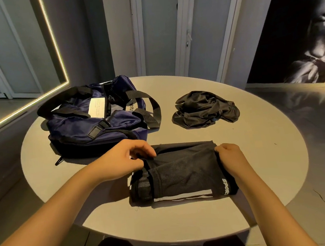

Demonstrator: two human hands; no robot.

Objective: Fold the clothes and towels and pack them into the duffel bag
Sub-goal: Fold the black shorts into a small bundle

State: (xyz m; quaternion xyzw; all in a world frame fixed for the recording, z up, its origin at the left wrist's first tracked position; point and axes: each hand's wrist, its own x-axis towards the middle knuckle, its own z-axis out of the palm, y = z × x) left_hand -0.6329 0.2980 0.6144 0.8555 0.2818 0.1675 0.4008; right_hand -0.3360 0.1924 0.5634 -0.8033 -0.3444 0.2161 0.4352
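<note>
Both hands [125,160] pinching folded black mesh shorts [182,172], round matte table [260,153]

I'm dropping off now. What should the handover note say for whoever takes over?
Left hand pinches the far left corner of the shorts; right hand grips their right edge.
The shorts lie partly folded at the near side of the table. Bag is back left, crumpled black garment back right.
Done: shorts half folded.
Left: finish that fold, fold the garment, pack both.
</note>
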